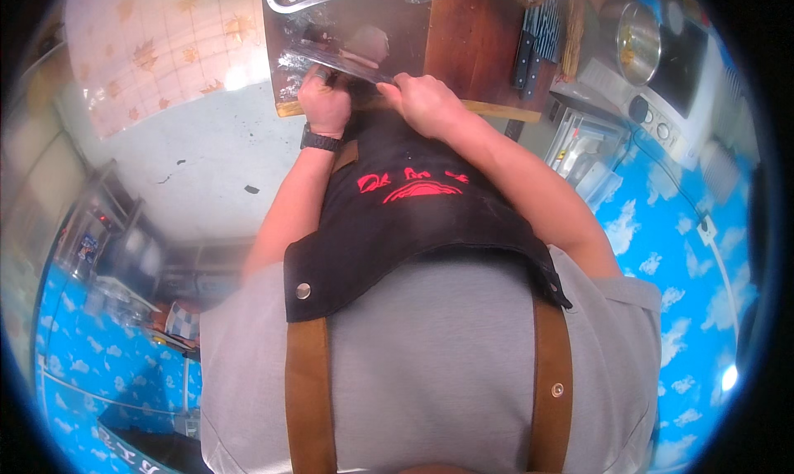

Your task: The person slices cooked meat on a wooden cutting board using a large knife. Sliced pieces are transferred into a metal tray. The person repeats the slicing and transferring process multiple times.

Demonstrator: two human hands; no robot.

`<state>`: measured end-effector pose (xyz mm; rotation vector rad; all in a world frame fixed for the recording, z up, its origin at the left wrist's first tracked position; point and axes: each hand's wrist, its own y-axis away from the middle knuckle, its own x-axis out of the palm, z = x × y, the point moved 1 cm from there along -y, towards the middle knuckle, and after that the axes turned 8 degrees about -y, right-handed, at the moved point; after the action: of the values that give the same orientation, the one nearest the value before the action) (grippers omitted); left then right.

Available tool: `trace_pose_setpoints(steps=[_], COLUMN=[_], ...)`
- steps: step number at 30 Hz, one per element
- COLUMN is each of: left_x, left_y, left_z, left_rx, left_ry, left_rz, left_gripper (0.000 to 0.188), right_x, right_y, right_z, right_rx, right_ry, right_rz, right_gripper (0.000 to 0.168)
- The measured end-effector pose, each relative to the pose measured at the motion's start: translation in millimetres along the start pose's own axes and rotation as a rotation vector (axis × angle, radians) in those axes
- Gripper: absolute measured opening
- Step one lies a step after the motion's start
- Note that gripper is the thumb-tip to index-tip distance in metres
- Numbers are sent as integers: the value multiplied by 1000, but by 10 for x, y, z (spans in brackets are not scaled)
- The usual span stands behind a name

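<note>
My right hand (pixel 428 105) grips a knife at its near end, and the handle is hidden in my fist. The long metal blade (pixel 347 64) slants up to the left across a dark wooden board (pixel 403 46). Just below the blade, my left hand (pixel 325 98) has its fingers curled down at the board. Whether those fingers hold anything is hidden. Beyond the blade lies a pale, rounded lump (pixel 368 44), blurred, perhaps dough. White powder (pixel 288 74) is scattered over the board's left side.
A clear tray (pixel 294 5) sits at the board's far edge. Black-handled knives (pixel 526 58), one beside a perforated blade, lie at the right. Further right, a steel bowl (pixel 639 43) with yellow contents rests on a white appliance (pixel 667 126). A leaf-patterned cover (pixel 167 46) spreads to the left.
</note>
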<state>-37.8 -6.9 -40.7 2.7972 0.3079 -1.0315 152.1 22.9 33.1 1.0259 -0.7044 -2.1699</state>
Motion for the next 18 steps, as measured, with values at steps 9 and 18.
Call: trace_pose_setpoints(steps=[9,18], left_x=[16,1], left_y=[24,46], left_z=[46,103], left_rx=[12,-13], left_ry=[-3,9], left_rz=[-2,16], left_gripper=[8,15], right_x=[230,133], right_y=[-250,-77], right_z=[-171,-83], right_rx=[-98,-147], right_ry=[-9,22], right_rz=[-70,-144], right_gripper=[55,58])
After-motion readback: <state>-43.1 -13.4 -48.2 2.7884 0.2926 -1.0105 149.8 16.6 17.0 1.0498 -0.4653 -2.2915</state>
